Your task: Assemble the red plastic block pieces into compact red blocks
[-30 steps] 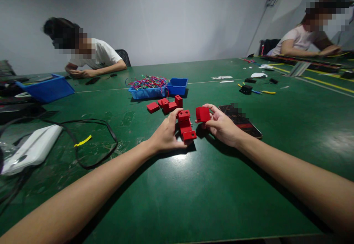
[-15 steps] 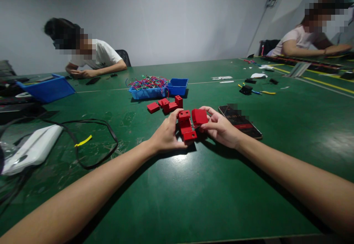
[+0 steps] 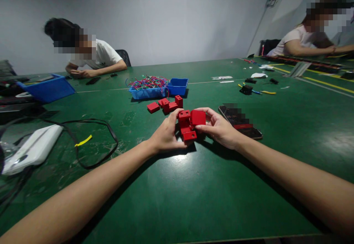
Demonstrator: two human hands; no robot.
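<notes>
Left hand (image 3: 166, 131) partly hidden behind red bracket (image 3: 184, 125); red block (image 3: 198, 118) covers some right hand (image 3: 221, 129) fingertips; phone (image 3: 240, 121) screen partly pixelated; co-worker (image 3: 297, 41) cropped at right edge.

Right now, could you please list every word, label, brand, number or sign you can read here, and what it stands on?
Nothing reads with certainty.
Black rectangular phone: faint characters on its screen, too dim and partly pixelated to read.
White short-sleeved fabric shirt at far left: small dark chest mark, too small to read.
Red notched block in the left hand, red square-faced block in the right hand: no lettering visible.
</notes>
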